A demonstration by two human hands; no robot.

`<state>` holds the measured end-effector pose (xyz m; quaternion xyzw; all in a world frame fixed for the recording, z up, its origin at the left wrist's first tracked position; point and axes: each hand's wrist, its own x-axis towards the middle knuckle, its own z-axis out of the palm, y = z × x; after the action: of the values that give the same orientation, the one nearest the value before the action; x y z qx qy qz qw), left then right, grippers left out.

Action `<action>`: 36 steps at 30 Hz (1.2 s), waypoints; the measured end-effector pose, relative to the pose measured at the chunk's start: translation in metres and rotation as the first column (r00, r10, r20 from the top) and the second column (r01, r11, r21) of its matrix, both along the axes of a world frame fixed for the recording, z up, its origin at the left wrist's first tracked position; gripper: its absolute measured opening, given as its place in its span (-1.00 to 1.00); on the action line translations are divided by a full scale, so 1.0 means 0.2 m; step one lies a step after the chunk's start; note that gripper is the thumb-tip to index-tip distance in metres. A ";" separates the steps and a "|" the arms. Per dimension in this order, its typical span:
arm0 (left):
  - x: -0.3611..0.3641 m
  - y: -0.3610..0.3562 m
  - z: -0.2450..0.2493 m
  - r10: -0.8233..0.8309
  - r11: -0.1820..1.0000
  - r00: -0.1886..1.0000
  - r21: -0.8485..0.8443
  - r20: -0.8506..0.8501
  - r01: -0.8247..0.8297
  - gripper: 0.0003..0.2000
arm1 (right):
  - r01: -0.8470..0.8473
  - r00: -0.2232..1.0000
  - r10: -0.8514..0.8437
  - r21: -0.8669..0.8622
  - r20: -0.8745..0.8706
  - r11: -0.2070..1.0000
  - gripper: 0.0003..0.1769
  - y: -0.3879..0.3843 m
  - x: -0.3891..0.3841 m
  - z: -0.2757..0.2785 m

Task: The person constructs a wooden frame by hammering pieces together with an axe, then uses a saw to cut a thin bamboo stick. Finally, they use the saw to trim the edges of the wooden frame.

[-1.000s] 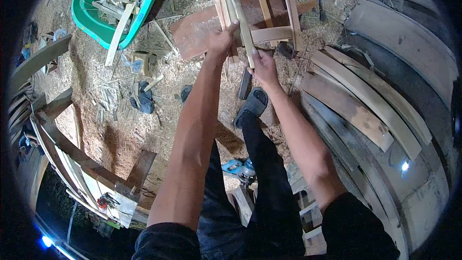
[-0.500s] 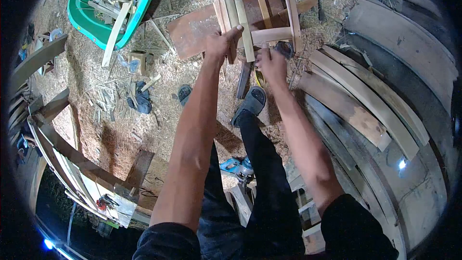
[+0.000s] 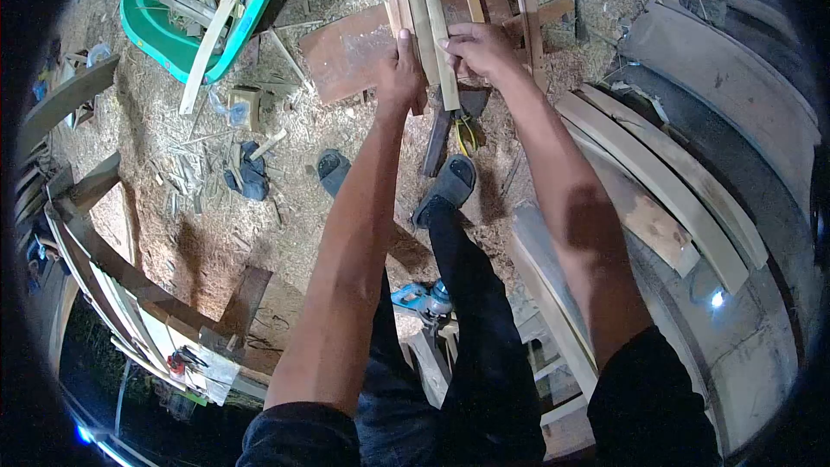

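Observation:
A wooden frame with curved sides (image 3: 529, 13) lies at the top middle, with several long narrow slats (image 3: 425, 17) running along its left part. My left hand (image 3: 400, 78) is wrapped round the near end of the leftmost wooden pieces, its thumb pointing away from me along the top. On the other side, my right hand (image 3: 484, 50) is closed on the rightmost pale slat (image 3: 448, 91), fingertips at its edge. Its grip is partly hidden by the back of the hand. Under the frame lies a reddish-brown board (image 3: 341, 52).
A green tub (image 3: 156, 35) of wood scraps stands upper left. Curved boards (image 3: 670, 186) are stacked at right. A blue power tool (image 3: 419, 298) sits between my legs. Beside my sandal (image 3: 454, 182) are a dark wood piece (image 3: 437, 143) and a yellow object (image 3: 468, 134). Shavings cover the ground.
My right hand has moved up and left from beside the slat's end onto the slat. My left thumb has swung off the slats to point forward. A long pale board now shows below my right arm.

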<state>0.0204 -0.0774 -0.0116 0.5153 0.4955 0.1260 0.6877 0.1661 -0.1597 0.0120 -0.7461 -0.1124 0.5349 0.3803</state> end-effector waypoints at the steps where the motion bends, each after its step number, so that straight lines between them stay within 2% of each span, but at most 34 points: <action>1: 0.00 0.01 0.05 -0.023 1.000 0.999 -0.017 -0.048 0.022 -0.36 | 0.038 0.991 -0.041 -0.024 -0.128 0.999 -0.72 0.00 0.01 0.02; 2: 0.01 0.01 0.09 -0.048 0.998 0.994 -0.032 -0.094 0.046 -0.34 | 0.030 0.993 -0.030 -0.008 -0.112 1.000 -0.70 0.01 0.01 0.04; 4: 0.00 0.01 0.03 -0.067 0.998 0.991 0.011 -0.116 0.069 -0.30 | 0.016 0.997 -0.014 0.027 -0.078 0.999 -0.66 0.01 0.00 0.05; 7: 0.00 0.02 -0.01 -0.087 0.996 0.988 0.021 -0.128 0.090 -0.27 | 0.065 0.997 -0.061 0.096 -0.050 0.993 -0.64 -0.01 -0.03 0.02; 10: 0.00 0.02 0.04 -0.091 0.995 0.988 0.021 -0.124 0.095 -0.26 | 0.164 0.983 -0.147 0.173 -0.107 0.971 -0.63 -0.01 -0.05 -0.01; 14: -0.01 0.03 0.02 -0.119 0.993 0.980 -0.021 -0.157 0.117 -0.38 | 0.213 0.965 -0.197 0.083 -0.171 0.973 -0.55 -0.03 -0.04 0.04; 15: -0.01 0.02 0.00 -0.083 0.984 0.989 0.150 -0.121 0.100 -0.44 | 0.225 0.962 -0.209 0.076 -0.178 0.971 -0.54 -0.03 -0.04 0.04; 17: 0.01 0.02 -0.03 -0.035 0.877 0.999 0.478 -0.022 0.042 -0.55 | 0.234 0.963 -0.216 0.102 -0.159 0.967 -0.52 -0.02 -0.06 0.05; 18: -0.01 0.05 -0.01 -0.107 0.830 0.992 0.543 -0.074 0.130 -0.65 | 0.227 0.968 -0.210 0.126 -0.133 0.966 -0.53 -0.04 -0.08 0.02; 19: 0.01 0.06 0.05 -0.061 0.742 0.994 0.663 -0.085 0.103 -0.65 | 0.217 0.974 -0.203 0.150 -0.105 0.965 -0.53 -0.04 -0.09 0.03; 21: 0.03 0.07 0.18 0.040 0.519 0.996 0.853 -0.085 0.053 -0.63 | 0.082 0.988 -0.104 0.185 0.112 0.979 -0.59 -0.07 -0.11 0.05; 22: 0.03 0.07 0.24 0.039 0.510 0.995 0.859 -0.089 0.057 -0.63 | 0.021 0.974 -0.071 0.228 0.215 0.974 -0.61 -0.07 -0.12 0.15; 23: 0.03 0.07 0.30 -0.006 0.604 0.999 0.796 -0.038 0.034 -0.64 | -0.040 0.948 -0.046 0.261 0.315 0.965 -0.62 -0.08 -0.15 0.25; 25: 0.02 0.08 0.34 -0.086 0.769 0.993 0.639 0.083 0.013 -0.66 | 0.045 0.987 -0.060 0.102 0.147 0.994 -0.64 -0.11 -0.20 0.30; 26: 0.01 0.08 0.36 -0.129 0.857 0.986 0.511 0.103 0.059 -0.66 | -0.085 0.956 0.004 0.264 0.294 0.961 -0.68 -0.15 -0.22 0.28; 27: 0.01 0.07 0.41 -0.132 0.899 0.985 0.431 0.114 0.071 -0.68 | 0.030 0.986 -0.058 0.177 0.156 0.984 -0.69 -0.16 -0.27 0.34; 28: 0.00 0.06 0.46 -0.136 0.934 0.983 0.347 0.122 0.087 -0.69 | 0.075 0.988 -0.104 0.232 0.115 0.970 -0.68 -0.19 -0.31 0.35; 29: 0.00 0.06 0.51 -0.141 0.961 0.982 0.258 0.128 0.104 -0.70 | 0.121 0.987 -0.147 0.285 0.071 0.951 -0.67 -0.22 -0.34 0.35; 30: -0.01 0.07 0.51 -0.137 0.933 0.984 0.347 0.111 0.090 -0.74 | 0.146 0.981 -0.177 0.311 0.074 0.939 -0.68 -0.24 -0.37 0.36; 33: -0.10 0.05 0.54 -0.179 0.977 0.969 0.145 0.169 0.155 -0.77 | 0.242 0.959 -0.279 0.370 0.051 0.897 -0.67 -0.32 -0.48 0.38; 34: -0.12 0.05 0.58 -0.222 0.964 0.971 0.173 0.092 0.204 -0.82 | 0.284 0.948 -0.316 0.382 0.024 0.879 -0.66 -0.35 -0.51 0.38; 35: -0.15 0.03 0.61 -0.172 0.979 0.980 0.128 0.103 0.159 -0.83 | 0.325 0.936 -0.352 0.393 -0.005 0.860 -0.65 -0.37 -0.56 0.39; 36: -0.18 0.02 0.63 -0.123 0.990 0.986 0.083 0.111 0.114 -0.85 | 0.313 0.933 -0.358 0.390 0.046 0.866 -0.69 -0.39 -0.61 0.42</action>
<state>-0.0162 -0.0736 0.1153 0.5614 0.4181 0.1333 0.7016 0.0440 -0.2382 0.0969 -0.6973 -0.1035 0.3842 0.5962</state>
